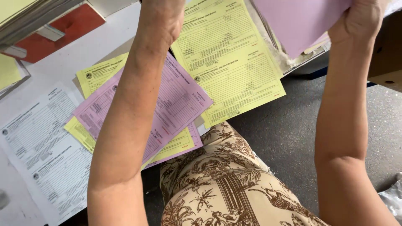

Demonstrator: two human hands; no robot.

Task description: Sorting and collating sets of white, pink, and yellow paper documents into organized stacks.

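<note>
While sorted forms (pixel 176 100) already lie on the table (pixel 113 37), your right hand (pixel 362 21) grips pink sheets (pixel 297 21); your left hand (pixel 161 19) hides its grip.

I see a white printed form (pixel 46 146) lying flat on the white table (pixel 100 42), well away from the fingers, at the lower left. A red-and-white box (pixel 63 27) sits under a stack of papers (pixel 29 12) at the upper left, nearer the fingers. Below them lie dark grey floor (pixel 289 129) and a brown-patterned cream skirt (pixel 226 188).
</note>
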